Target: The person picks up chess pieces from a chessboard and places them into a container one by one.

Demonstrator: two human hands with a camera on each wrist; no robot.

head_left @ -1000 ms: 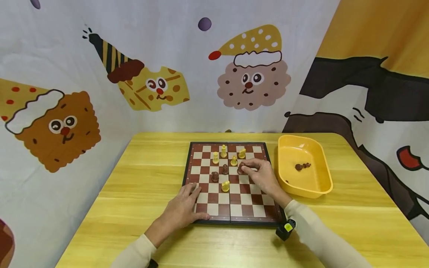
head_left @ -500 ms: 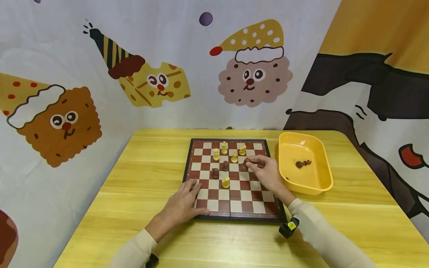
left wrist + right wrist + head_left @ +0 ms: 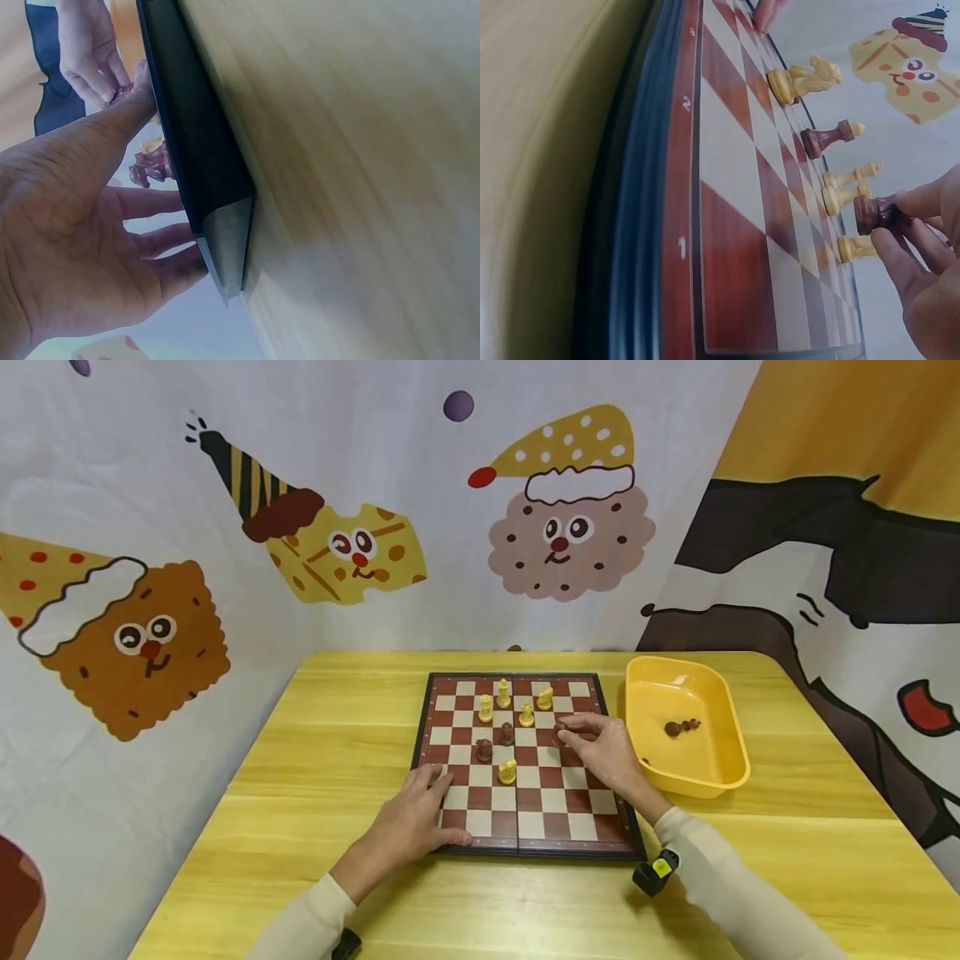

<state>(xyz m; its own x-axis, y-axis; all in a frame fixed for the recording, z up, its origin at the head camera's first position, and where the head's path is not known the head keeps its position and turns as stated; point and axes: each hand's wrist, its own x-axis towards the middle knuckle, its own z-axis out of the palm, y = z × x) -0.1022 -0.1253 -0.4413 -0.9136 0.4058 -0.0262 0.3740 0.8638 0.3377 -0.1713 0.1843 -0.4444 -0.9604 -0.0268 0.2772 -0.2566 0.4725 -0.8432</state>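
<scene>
My right hand [image 3: 600, 752] pinches a dark brown chess piece [image 3: 870, 214] between thumb and fingers, close over the right half of the chessboard [image 3: 465, 822]. Fingers hide the piece's upper part. My left hand [image 3: 408, 810] rests at the board's near left corner, fingers on the left edge and thumb on the front edge; its wrist view shows the hand spread around the dark board side [image 3: 195, 112]. A yellow knight [image 3: 507, 772] stands mid-board, near a brown knight [image 3: 483, 749] and another brown piece [image 3: 507, 733]. Several yellow pieces, including a yellow knight [image 3: 544, 697], stand farther back.
A yellow plastic tray [image 3: 731, 760] stands right of the board, with a brown chess piece [image 3: 681, 727] lying in it and a small dark bit near its left wall. The board sits on a wooden table [image 3: 315, 735] against a curtain [image 3: 450, 627] printed with cartoon figures.
My right hand has moved about one square to the right, carrying the brown chess piece with it. The left hand stays at the board's corner; the head view has shifted slightly.
</scene>
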